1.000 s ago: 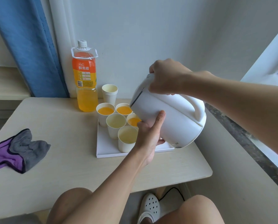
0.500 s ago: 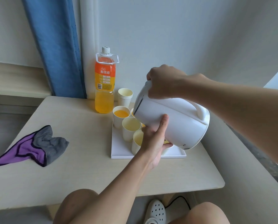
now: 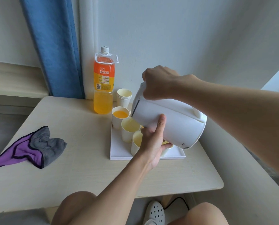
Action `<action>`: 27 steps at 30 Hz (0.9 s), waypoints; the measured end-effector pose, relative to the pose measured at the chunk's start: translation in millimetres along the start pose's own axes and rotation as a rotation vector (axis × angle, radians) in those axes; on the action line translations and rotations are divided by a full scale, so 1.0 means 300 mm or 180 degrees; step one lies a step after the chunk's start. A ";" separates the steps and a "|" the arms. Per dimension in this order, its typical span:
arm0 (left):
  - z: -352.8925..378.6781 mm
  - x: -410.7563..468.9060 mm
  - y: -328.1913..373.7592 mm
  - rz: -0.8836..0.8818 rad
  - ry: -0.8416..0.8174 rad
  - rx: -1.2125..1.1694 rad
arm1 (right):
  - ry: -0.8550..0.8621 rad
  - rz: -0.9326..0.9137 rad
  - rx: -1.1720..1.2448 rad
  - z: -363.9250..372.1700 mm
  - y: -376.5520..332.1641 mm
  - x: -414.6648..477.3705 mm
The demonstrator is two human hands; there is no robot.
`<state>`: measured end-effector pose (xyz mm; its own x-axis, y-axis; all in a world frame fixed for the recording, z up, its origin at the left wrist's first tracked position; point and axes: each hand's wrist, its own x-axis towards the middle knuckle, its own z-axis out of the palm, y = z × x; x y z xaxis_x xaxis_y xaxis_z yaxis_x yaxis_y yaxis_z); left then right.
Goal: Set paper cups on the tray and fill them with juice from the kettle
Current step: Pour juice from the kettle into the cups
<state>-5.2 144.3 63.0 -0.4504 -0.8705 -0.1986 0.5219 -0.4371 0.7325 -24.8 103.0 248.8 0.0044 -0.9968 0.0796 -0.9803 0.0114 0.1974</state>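
Presently, at far left, a purple-and-grey cloth point(image 3: 30, 146) lies on the table point(image 3: 86, 172), well apart from the work. A capped juice bottle point(image 3: 103, 82) stands at the back, with a stack of spare cups point(image 3: 124, 98) just beside it. On the white tray point(image 3: 119, 155) the rear cup point(image 3: 120, 117) holds orange juice. The middle cup point(image 3: 129, 129) sits under the spout and appears to take a thin pale stream. The front cup point(image 3: 136, 143) is partly hidden, so its level cannot be determined.

Risk noted: the paper cups are light and stand crowded together. A steeper tilt could surge juice past the middle cup's rim onto the tray, and the left wrist, close to the front cup, could knock it over.

The left hand point(image 3: 153, 140) props the kettle point(image 3: 172, 122) from below. Its thumb lies straight up the near wall and its fingers reach flat under the body, supporting rather than clasping. The right hand point(image 3: 158, 83) is curled tightly over the kettle's top by the lid, leaving the handle free. The kettle hangs tilted above the tray's right half, between the two hands.
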 end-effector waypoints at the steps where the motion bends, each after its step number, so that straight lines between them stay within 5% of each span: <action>1: 0.001 0.002 0.000 -0.0005 0.0000 -0.0005 | 0.0033 -0.0018 -0.0007 0.001 -0.002 0.001; 27: 0.051 -0.053 0.033 -0.0163 0.0056 -0.0165 | 0.0135 -0.0139 -0.0216 0.011 -0.025 0.003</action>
<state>-4.0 157.4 83.3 -0.4649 -0.8503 -0.2466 0.5355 -0.4919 0.6865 -18.2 101.9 244.2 0.0566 -0.9923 0.1105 -0.9633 -0.0252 0.2671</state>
